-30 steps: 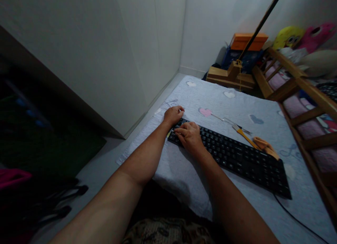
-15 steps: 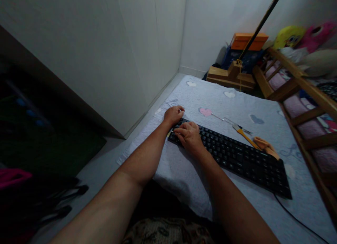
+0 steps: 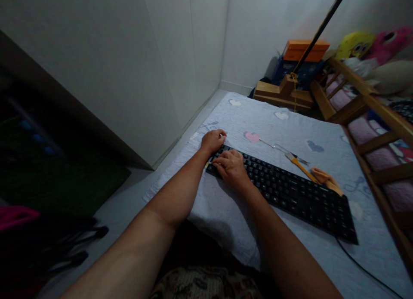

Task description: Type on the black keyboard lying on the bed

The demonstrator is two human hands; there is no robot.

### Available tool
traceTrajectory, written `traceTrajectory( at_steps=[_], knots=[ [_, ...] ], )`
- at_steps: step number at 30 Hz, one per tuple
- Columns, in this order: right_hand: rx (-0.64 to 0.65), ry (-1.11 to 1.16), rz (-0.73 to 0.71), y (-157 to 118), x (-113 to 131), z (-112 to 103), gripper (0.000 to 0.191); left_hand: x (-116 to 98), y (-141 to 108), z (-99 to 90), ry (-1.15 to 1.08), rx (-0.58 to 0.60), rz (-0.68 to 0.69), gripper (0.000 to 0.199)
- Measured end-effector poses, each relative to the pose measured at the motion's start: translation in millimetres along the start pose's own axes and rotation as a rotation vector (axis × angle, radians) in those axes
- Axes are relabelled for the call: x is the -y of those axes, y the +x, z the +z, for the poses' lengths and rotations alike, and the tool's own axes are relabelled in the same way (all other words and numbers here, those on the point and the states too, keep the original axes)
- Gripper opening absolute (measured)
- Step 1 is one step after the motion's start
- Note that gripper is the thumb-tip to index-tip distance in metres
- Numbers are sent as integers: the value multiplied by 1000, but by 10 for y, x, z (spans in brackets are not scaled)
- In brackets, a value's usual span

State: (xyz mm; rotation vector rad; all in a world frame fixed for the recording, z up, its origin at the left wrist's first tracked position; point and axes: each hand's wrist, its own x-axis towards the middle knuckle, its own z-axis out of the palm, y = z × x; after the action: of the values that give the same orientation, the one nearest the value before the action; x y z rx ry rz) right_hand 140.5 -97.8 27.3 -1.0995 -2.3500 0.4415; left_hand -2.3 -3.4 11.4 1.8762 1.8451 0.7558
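Observation:
A black keyboard (image 3: 290, 193) lies slanted across the cloth-covered surface. At its far left corner is my left hand (image 3: 213, 140), fingers curled and closed against the edge; its fingertips are partly hidden. My right hand (image 3: 230, 165) is over the left-end keys, with thumb and forefinger pinched together low at the keys. What the pinch holds is too small to make out. A small pale yellowish spot (image 3: 207, 164) shows at the keyboard's left edge beside those fingertips. Beyond the keyboard lie a brush with a yellow handle (image 3: 301, 166) and a folded orange-brown cloth (image 3: 325, 180).
A thin metal tool (image 3: 280, 148) lies near the brush. The keyboard's cable (image 3: 364, 269) runs off to the lower right. A pale cabinet panel (image 3: 145, 75) rises on the left, a wooden bed rail (image 3: 371, 105) on the right. A wooden stand (image 3: 284, 92) holds a dark pole.
My right hand's fingers have shifted very slightly at the keys. My left hand, the keyboard and the other things stay where they were.

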Motion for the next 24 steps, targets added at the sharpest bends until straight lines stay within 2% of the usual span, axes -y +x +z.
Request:
traceTrajectory(
  at_steps=[7, 24],
  knots=[
    [-36, -11, 28, 7, -22, 7, 19, 25, 15, 19, 5, 3, -5, 29],
    [-18, -5, -5, -5, 7, 11, 17, 18, 12, 10, 7, 1, 3, 28]
  ],
)
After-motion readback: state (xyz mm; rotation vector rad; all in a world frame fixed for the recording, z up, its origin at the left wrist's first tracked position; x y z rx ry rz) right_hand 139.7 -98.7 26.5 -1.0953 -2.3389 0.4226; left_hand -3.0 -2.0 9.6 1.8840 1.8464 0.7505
